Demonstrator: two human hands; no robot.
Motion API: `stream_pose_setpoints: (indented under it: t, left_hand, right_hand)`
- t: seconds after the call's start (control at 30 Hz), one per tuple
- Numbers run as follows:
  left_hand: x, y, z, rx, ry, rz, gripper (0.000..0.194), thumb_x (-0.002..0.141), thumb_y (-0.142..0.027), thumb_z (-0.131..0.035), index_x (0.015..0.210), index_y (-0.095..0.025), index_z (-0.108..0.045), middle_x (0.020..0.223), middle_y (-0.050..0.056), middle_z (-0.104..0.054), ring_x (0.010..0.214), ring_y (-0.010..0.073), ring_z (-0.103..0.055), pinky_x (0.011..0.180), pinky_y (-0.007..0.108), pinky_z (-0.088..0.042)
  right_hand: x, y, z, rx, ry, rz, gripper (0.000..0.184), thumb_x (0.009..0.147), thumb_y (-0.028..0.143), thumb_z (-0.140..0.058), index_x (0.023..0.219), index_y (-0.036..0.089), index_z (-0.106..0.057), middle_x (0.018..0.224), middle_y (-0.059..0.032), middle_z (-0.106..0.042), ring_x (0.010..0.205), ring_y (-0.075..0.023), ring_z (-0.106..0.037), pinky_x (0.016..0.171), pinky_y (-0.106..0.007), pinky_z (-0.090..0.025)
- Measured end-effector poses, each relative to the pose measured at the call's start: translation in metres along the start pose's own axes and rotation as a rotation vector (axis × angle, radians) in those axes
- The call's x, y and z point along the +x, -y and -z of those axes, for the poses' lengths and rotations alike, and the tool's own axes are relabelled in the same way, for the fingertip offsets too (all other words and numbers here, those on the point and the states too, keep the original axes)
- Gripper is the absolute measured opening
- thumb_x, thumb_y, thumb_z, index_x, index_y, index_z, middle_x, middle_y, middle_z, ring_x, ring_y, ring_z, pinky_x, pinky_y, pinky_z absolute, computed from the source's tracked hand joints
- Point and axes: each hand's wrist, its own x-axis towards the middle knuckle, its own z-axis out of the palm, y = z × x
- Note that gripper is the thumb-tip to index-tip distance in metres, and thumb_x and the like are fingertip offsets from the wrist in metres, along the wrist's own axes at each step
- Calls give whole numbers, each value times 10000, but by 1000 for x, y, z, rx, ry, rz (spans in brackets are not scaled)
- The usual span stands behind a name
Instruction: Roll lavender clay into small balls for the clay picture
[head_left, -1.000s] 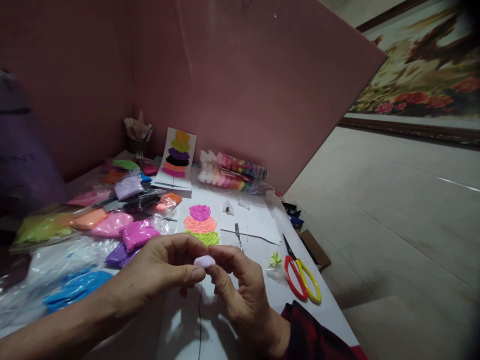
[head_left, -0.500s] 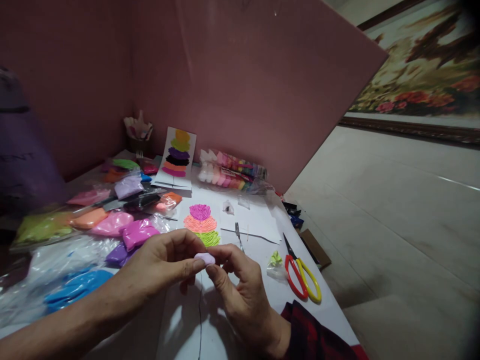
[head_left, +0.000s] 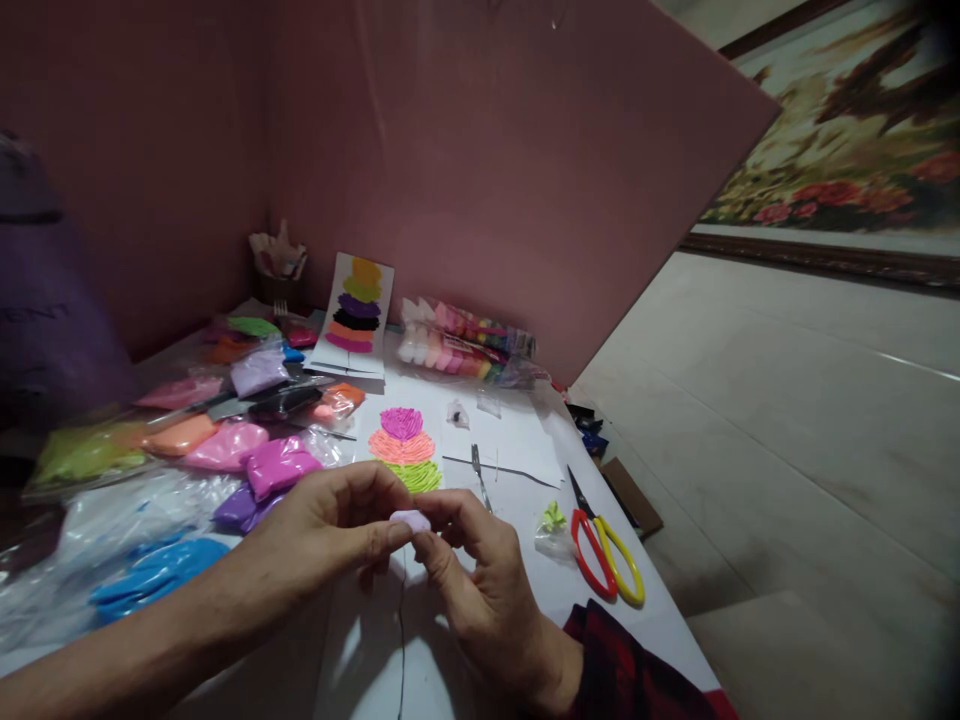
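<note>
My left hand (head_left: 322,535) and my right hand (head_left: 480,585) meet above the white table (head_left: 517,440), both pinching one small lump of pale lilac clay (head_left: 410,520) between thumbs and forefingers. Just beyond my fingers lies a white card with pink, orange and green clay layers (head_left: 403,447). A small metal tool (head_left: 478,472) lies on the paper to the right of that card. A finished card with stacked colour bands (head_left: 354,315) leans against the pink wall.
Bags of coloured clay cover the left of the table: pink (head_left: 259,460), orange (head_left: 176,435), blue (head_left: 154,575), yellow-green (head_left: 75,455). A pack of small clay sticks (head_left: 465,345) lies at the back. Red and yellow scissors (head_left: 604,550) and a green scrap (head_left: 553,518) rest near the right edge.
My fingers have worked the lilac clay slightly, and both hands have shifted a little. Nothing on the table has moved.
</note>
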Motion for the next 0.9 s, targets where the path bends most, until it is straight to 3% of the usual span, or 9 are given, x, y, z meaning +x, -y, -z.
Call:
stream_pose_setpoints:
  t: [0.3,0.63,0.9]
  left_hand:
    - [0,3,0,51,-2,-26,169,750,-316,-671,780,-162,-606,654,-25,-588,544,107,-527,516,231,-420]
    - [1,5,3,74,-95,-11,168,741,-311,-666,742,-161,-591,584,-48,-557,473,84,-492,480,216,-384]
    - [3,4,7,4,-165,-11,193,714,-328,-710,740,-161,-618,604,-25,-617,480,95,-516,463,215,-405]
  right_hand:
    - [2,0,2,-27,-4,20,166,892,244,-515,955,137,-626,824,-70,-643,707,-158,-588,608,-292,-476]
    - [2,3,0,-59,-38,-2,128,851,209,-536,850,131,-637,697,-34,-606,594,-129,-522,557,-270,-429]
    - [0,0,0,-25,-60,-72,127,856,236,-535,863,144,-621,743,-43,-634,629,-143,-565,578,-281,-466]
